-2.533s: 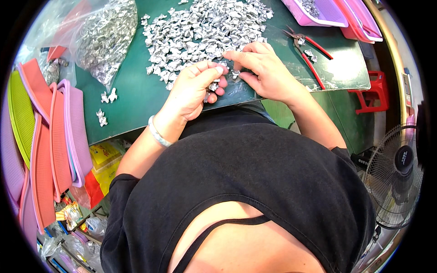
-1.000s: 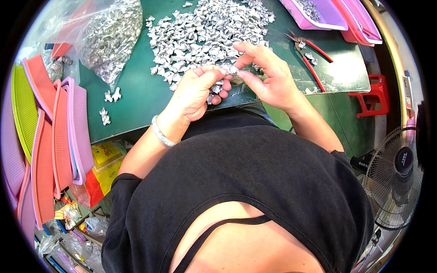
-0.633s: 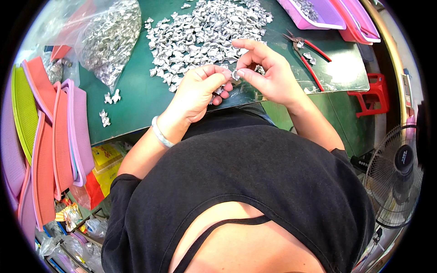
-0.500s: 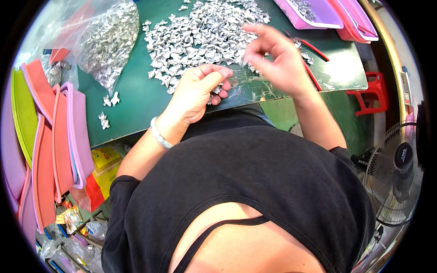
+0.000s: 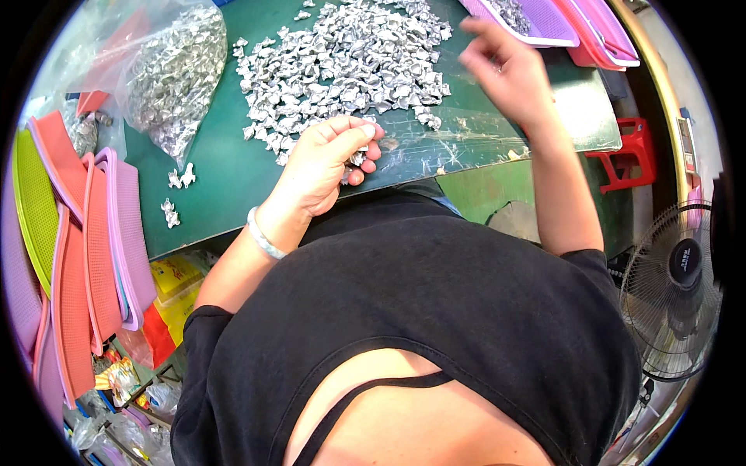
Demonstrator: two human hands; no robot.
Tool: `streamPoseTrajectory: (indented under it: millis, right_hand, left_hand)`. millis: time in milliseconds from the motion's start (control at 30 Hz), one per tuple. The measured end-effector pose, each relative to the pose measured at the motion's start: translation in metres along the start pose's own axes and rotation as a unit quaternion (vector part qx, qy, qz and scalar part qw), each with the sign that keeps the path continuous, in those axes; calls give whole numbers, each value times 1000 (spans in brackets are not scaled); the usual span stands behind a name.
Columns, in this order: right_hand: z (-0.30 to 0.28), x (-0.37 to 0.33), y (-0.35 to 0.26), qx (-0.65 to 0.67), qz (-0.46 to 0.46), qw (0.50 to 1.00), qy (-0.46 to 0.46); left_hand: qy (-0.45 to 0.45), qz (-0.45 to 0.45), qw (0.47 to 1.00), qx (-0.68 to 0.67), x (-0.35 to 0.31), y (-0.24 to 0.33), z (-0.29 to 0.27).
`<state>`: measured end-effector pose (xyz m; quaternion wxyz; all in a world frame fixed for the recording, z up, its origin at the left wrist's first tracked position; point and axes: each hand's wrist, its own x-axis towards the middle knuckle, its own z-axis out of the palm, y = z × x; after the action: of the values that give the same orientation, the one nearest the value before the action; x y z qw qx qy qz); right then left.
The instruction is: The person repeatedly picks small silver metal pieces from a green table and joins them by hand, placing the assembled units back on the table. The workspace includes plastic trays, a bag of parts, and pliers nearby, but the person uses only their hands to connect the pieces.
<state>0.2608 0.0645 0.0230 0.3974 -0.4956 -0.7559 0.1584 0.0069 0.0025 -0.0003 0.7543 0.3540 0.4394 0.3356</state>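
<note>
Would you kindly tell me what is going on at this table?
A person in a black top is handling small, silvery, irregular pieces at a green tabletop. The left hand holds a few near the front edge. The right hand, blurred, is close to a lilac plastic basket with similar pieces in it; whether that hand holds anything is unclear. A broad silvery pile lies ahead, and a clear plastic bag of more stands to its left.

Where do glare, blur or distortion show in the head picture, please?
Head view: glare whitens the green table near its right corner; head view: the right hand is motion-blurred, the left hand sharper; head view: baskets at left look bowed, likely by the lens.
</note>
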Motion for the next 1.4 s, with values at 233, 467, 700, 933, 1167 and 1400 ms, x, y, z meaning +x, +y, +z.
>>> streamPoseTrajectory:
  millis: [233, 467, 700, 933, 1167, 1400]
  right_hand:
    - [38, -34, -26, -101, -56, 991, -70]
    - [47, -36, -32, -42, -83, 993, -70]
    - [50, -37, -34, 55, -102, 988, -104]
    - [58, -33, -27, -49, -177, 978, -101]
    - [58, -35, -33, 59, -116, 987, -92]
    - [53, -34, -44, 140, -155, 976, -54]
  left_hand:
    - [-4, -13, 1000, 4, 4, 1, 2]
    - [5, -1, 1000, 15, 4, 0, 7]
    - [12, -3, 1000, 25, 3, 1, 6]
    - [5, -3, 1000, 12, 3, -1, 0]
    - [25, -3, 1000, 15, 1, 0, 3]
    - [22, 11, 1000, -16, 0, 1, 5]
